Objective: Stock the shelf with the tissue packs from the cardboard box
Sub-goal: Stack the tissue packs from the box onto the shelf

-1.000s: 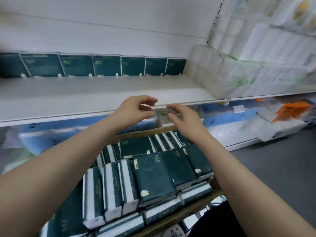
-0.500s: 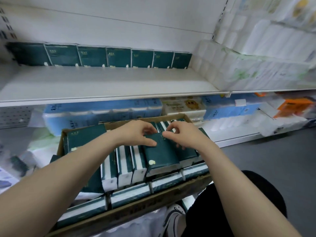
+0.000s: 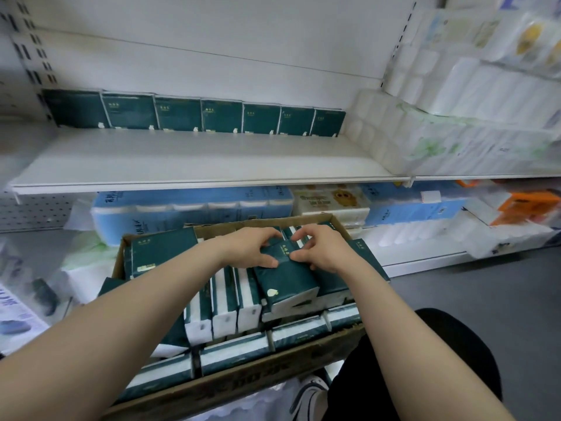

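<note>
Tissue pack (image 3: 285,278), dark green with white ends, lying tilted on top of the upright packs (image 3: 224,302) inside the cardboard box (image 3: 243,381), nearer the box's right wall than its left. Held at its far end by both hands: left grip (image 3: 252,250) curled round the far-left corner, thumb flat on the top face; right grip (image 3: 321,253) pinching the far-right corner, thumb likewise on top. Near end of the pack free of either grip, reaching out toward the box's near wall. By the look of it, not yet lifted clear of the packs beneath.

Possible trouble from here, as a judgement only:

- Glossy wrap and a hold on one end alone: could let the near end droop and slide out on the way up from the box to the shelf (image 3: 197,159) above and beyond it.
- Lying close against the neighbouring pack on the box's right side: could drag that one along or tip it.
- Could catch on the shelf's front lip, just above and beyond the box's far wall, if raised too steeply.
- Could topple the row of green packs (image 3: 221,117) standing at the back of the shelf, well beyond the box, if pushed in hard.

Safer with a fuller hold nearer the pack's middle before lifting.
</note>
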The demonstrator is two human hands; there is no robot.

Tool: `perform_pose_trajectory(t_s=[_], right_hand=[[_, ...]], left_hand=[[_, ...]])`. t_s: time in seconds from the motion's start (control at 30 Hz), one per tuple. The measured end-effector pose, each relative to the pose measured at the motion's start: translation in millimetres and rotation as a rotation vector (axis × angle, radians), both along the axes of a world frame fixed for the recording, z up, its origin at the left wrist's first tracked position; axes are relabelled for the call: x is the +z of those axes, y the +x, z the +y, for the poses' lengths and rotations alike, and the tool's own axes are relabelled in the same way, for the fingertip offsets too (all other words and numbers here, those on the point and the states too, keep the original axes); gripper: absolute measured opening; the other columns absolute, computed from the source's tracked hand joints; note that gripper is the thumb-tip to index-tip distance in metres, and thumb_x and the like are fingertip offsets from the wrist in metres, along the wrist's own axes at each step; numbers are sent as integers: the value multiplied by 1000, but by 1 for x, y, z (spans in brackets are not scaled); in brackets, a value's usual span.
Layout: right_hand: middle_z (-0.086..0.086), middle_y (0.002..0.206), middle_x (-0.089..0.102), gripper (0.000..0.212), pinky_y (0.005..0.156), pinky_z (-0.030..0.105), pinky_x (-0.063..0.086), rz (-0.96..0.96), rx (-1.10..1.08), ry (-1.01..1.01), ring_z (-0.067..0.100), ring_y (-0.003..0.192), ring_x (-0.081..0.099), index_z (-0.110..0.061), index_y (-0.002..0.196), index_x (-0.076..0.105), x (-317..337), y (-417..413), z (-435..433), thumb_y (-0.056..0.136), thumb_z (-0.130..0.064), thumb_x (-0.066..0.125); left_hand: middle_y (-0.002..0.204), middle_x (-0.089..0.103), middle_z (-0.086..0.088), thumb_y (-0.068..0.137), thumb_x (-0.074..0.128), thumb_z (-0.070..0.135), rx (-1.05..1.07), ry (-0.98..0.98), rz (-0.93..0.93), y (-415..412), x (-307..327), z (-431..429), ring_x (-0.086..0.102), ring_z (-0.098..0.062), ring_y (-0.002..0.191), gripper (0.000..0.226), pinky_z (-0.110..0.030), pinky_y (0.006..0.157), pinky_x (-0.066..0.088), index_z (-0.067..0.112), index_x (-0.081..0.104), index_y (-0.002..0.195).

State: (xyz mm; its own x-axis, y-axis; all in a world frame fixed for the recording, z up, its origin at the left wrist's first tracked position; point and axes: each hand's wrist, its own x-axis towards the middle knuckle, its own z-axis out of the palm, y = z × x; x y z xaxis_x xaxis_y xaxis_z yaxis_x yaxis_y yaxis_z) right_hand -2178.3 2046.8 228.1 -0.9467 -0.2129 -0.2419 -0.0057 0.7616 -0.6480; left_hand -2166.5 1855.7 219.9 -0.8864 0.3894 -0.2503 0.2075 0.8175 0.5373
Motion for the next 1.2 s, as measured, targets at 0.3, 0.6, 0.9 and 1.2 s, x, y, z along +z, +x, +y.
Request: perform_pose_trajectory(t_s=[0.3, 0.6, 0.9, 1.2], right_hand=[[-1, 77, 71, 27, 79, 38, 57, 121, -45, -92, 16, 75, 66, -28, 87, 63, -6, -11, -6, 79, -8, 80], [-5, 98, 72, 19, 85, 37, 57, 213, -66, -355, 13, 94, 67, -29, 104, 68, 16, -29, -21, 87, -37, 72], [6, 97, 72, 36, 79, 31, 58, 155, 32, -467, 21, 89, 70, -14, 127, 57, 52, -54, -101, 93, -19, 67], [-1, 100, 70, 30, 90, 44, 57, 234, 125, -504, 19, 88, 70, -24, 110, 53, 63, -92, -237, 88, -22, 74]], left_hand=[[138, 52, -2, 87, 71, 29, 74, 122, 2, -7, -6, -5, 50, -18, 126, 66, -33, 106, 41, 21, 39, 144], [112, 64, 1, 90, 63, 3, 326, 629, 85, -22, 19, -43, 62, -17, 100, 37, -33, 88, 53, 23, 59, 121], [111, 58, -8, 88, 65, 2, 655, 899, 307, -32, 53, -126, 63, -20, 95, 50, -28, 79, 56, 14, 48, 134], [119, 56, -4, 92, 59, 3, 861, 820, 519, -34, 57, -230, 57, -17, 105, 40, -31, 92, 48, 8, 42, 128]])
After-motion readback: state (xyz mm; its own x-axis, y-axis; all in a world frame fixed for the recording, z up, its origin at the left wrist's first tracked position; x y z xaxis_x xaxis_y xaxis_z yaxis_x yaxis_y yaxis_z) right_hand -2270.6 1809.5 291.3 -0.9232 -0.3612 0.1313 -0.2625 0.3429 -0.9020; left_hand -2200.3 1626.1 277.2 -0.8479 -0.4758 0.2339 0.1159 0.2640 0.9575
